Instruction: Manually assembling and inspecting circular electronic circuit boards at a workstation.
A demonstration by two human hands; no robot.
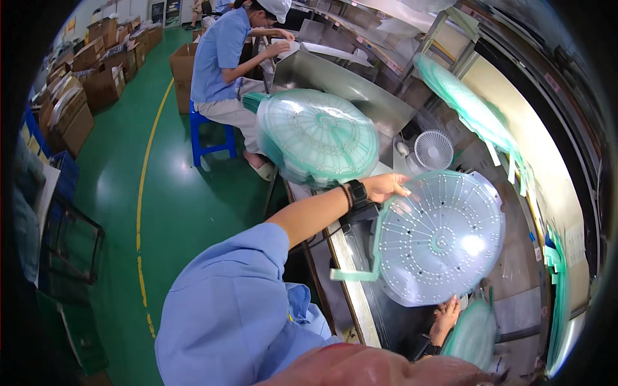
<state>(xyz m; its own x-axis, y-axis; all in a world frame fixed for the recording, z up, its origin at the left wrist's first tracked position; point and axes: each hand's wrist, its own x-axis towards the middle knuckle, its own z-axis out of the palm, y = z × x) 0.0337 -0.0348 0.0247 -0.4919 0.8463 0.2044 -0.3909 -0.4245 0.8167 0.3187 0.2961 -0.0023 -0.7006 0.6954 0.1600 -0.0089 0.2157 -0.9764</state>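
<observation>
I hold up a round, translucent plastic sheet (444, 238) with radial lines and rings of small dots, tilted over the bench. A thin pale-green tail (357, 275) sticks out from its left side. My left hand (386, 186), with a dark watch on the wrist, grips the sheet's upper left edge; some fingers show blurred through it. At the lower edge, my right hand (445, 318) pinches the rim with its fingertips. Just beside that hand lies a stack of round green sheets (473, 334). A larger stack of similar sheets (318, 135) sits beyond my left hand.
A small white fan (434, 150) stands behind the held sheet. More green sheets (473, 96) hang or lie along the right-hand shelf. Beyond a metal box (341, 90), a co-worker (222, 64) sits on a blue stool (212, 138). Cardboard boxes (103, 80) line the far left floor.
</observation>
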